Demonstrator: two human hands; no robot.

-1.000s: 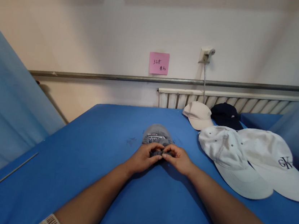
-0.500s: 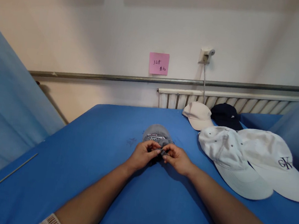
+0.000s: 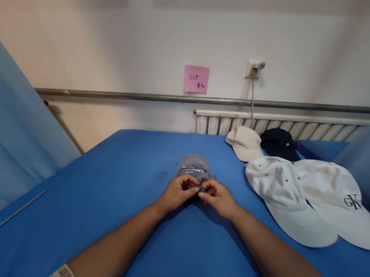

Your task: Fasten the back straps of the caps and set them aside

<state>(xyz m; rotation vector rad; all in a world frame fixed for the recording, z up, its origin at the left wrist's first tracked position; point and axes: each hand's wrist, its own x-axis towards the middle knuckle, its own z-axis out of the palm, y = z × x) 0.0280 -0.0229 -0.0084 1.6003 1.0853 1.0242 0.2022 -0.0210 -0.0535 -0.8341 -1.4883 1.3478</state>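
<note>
A grey cap [image 3: 193,161] with white lettering and a small patch lies on the blue-covered table [image 3: 128,158], in front of me. At its near edge, my left hand [image 3: 180,192] pinches a dark grey part of it, thumb against fingers. My right hand [image 3: 216,197] pinches the same part from the other side, its fingertips nearly touching those of the left. The pinched part looks like the cap's strap, though the fingers hide most of it. Both forearms reach in from the bottom of the view.
To the right lie a pale cap [image 3: 280,186], a white cap with dark letters [image 3: 330,188], a cream cap [image 3: 244,139] and a navy cap [image 3: 277,141]. A thin stick [image 3: 14,214] lies at the left. Blue curtains [image 3: 7,125] hang at the sides; a radiator [image 3: 214,123] stands behind.
My right thumb and fingers have shifted slightly left, closer to my left fingertips, and less of the dark strap-like part shows between them. The grey cap stays in place.
</note>
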